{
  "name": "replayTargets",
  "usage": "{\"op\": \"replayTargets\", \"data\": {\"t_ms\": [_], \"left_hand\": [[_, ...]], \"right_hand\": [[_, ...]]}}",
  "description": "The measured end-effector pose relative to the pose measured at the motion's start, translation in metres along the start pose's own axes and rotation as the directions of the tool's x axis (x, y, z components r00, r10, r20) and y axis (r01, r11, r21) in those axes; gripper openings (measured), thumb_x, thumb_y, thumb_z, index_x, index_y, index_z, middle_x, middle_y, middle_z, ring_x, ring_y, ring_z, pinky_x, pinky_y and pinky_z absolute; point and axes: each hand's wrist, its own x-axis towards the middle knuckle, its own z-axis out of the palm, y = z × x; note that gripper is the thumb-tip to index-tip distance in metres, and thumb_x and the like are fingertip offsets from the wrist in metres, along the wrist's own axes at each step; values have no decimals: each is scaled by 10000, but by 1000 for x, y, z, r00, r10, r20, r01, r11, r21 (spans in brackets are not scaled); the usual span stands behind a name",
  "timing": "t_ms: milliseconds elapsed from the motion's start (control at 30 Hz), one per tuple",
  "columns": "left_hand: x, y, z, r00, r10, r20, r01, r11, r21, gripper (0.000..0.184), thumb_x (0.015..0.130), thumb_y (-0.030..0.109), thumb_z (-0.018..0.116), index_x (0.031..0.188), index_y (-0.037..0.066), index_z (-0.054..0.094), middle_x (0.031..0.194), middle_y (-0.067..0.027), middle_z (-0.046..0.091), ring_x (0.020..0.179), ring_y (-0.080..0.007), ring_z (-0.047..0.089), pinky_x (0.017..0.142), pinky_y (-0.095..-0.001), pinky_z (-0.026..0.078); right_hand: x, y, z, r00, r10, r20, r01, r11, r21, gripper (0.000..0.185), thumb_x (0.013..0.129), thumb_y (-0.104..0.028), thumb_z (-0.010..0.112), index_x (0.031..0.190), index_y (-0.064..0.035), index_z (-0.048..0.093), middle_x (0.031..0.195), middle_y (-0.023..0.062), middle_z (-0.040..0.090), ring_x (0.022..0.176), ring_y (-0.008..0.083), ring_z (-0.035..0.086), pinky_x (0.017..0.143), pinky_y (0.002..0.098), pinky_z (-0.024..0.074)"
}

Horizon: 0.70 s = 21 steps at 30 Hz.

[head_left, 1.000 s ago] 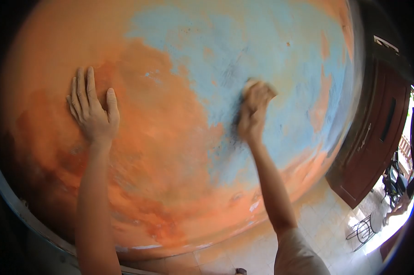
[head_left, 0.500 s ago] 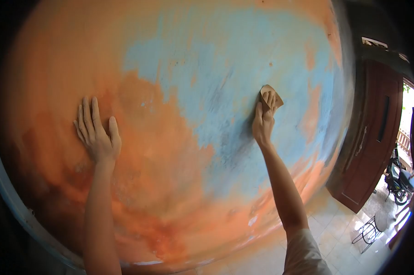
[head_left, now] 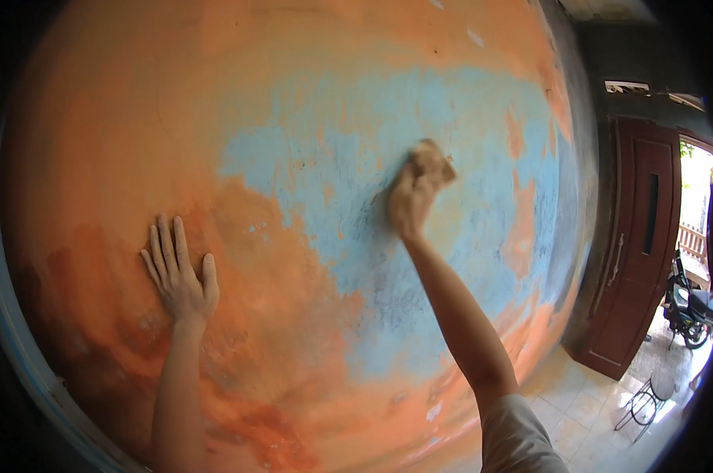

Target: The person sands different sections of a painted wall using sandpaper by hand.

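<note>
In front of me is a wall (head_left: pixel 238 150) of worn orange paint with a large light blue patch (head_left: pixel 333 189) in its middle. My left hand (head_left: pixel 181 280) lies flat against the orange part, fingers spread, holding nothing. On the blue patch, my right hand (head_left: pixel 413 197) presses a brown piece of sandpaper (head_left: pixel 443 168) to the wall under its fingers. That hand and the sheet are smeared by motion.
At the right, a dark red door (head_left: pixel 636 252) stands by a bright doorway. A motorcycle (head_left: pixel 692 311) is parked outside it. A small metal-framed stool (head_left: pixel 644 404) stands on the pale tiled floor (head_left: pixel 569 402).
My right hand has moved up and left over the blue patch with the sandpaper. My left hand stays flat on the same orange area. The view has tilted up, so the wall sits lower.
</note>
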Motion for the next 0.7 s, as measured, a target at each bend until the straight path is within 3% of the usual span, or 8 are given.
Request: {"op": "replayTargets", "data": {"t_ms": [67, 133, 233, 300, 367, 467, 533, 700], "left_hand": [[-2, 1, 1, 1000, -6, -12, 6, 1000, -9, 691, 932, 348, 483, 1530, 82, 264, 1593, -147, 229, 1470, -336, 205, 1184, -559, 87], [-2, -1, 4, 1000, 11, -9, -11, 1000, -4, 694, 933, 356, 477, 1531, 78, 261, 1592, -150, 230, 1469, -345, 204, 1184, -558, 89], [-3, 0, 2, 999, 24, -30, -25, 1000, -9, 693, 936, 367, 470, 1531, 78, 261, 1591, -151, 231, 1467, -353, 204, 1181, -562, 99], [-4, 1, -3, 1000, 22, -20, -22, 999, 33, 693, 937, 371, 468, 1531, 78, 261, 1591, -154, 231, 1467, -356, 204, 1180, -565, 103], [-2, 5, -4, 1000, -7, 9, 7, 998, 62, 687, 947, 384, 451, 1531, 76, 258, 1590, -163, 227, 1466, -358, 205, 1177, -571, 108], [-1, 6, -9, 1000, -8, 21, 8, 1000, 27, 686, 954, 400, 436, 1532, 78, 254, 1589, -167, 225, 1466, -357, 204, 1179, -571, 103], [-4, 3, -6, 1000, 6, 12, -6, 1000, 16, 691, 952, 403, 439, 1532, 78, 252, 1589, -167, 223, 1465, -357, 205, 1179, -570, 101], [-6, 3, -3, 1000, 19, -1, -19, 999, 29, 705, 940, 397, 460, 1532, 74, 252, 1590, -169, 221, 1465, -357, 204, 1179, -570, 96]], "right_hand": [[-35, -18, 2, 822, -450, 350, 412, 893, 180, 380, 926, -104, 488, 1296, -31, 543, 1413, 204, 438, 1389, 346, 310, 1168, 410, 186], [-56, -37, -16, 323, -569, 756, 509, 778, 368, 446, 914, -106, 481, 1353, -54, 535, 1530, 174, 354, 1472, 323, 196, 1211, 389, 78], [-11, 39, 2, 604, -503, 618, 446, 856, 261, 512, 906, -98, 465, 1416, -62, 478, 1553, 158, 330, 1488, 295, 176, 1209, 397, 119], [37, 40, -13, 987, -114, 114, 85, 968, 236, 394, 875, -92, 484, 1257, -15, 541, 1394, 183, 486, 1361, 312, 364, 1146, 450, 231], [61, 16, -14, 976, 208, -60, -181, 934, 307, 328, 852, -79, 488, 1158, 6, 567, 1312, 193, 535, 1284, 334, 433, 1113, 481, 256], [19, 20, 20, 837, -541, 79, 547, 832, -98, 405, 846, -80, 515, 1244, -23, 566, 1342, 230, 513, 1338, 385, 392, 1175, 480, 203], [-28, -21, 7, 473, -705, 529, 699, 665, 261, 412, 847, -82, 522, 1252, -27, 572, 1368, 219, 495, 1378, 391, 340, 1199, 487, 141], [37, 64, -34, 978, -122, 169, 87, 976, 199, 366, 893, -72, 489, 1247, -14, 561, 1289, 198, 547, 1284, 347, 439, 1106, 445, 304]]}}
